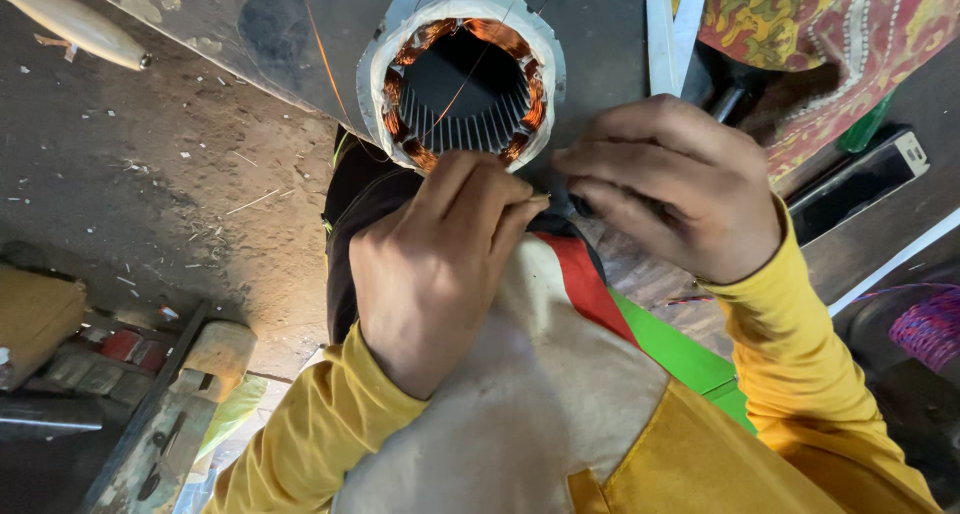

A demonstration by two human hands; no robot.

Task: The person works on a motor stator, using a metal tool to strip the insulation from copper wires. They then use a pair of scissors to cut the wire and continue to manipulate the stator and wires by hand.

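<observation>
A round motor stator [462, 74] with copper windings and white insulating paper sits at the top centre, its slotted core facing me. Thin copper wire [322, 59] runs from it toward the upper left. My left hand [432, 269] is just below the stator, fingers pinched together on a fine wire end. My right hand [668, 186] is to its right, fingers curled and pinched toward the left hand's fingertips, seemingly on the same wire. Both arms wear yellow sleeves.
A dusty concrete floor [170, 184] lies at left, with a wooden handle [75, 24] at top left and wooden blocks and tools [160, 394] at lower left. Patterned cloth [810, 34], a dark flat device [860, 184] and a purple wire coil [925, 324] lie at right.
</observation>
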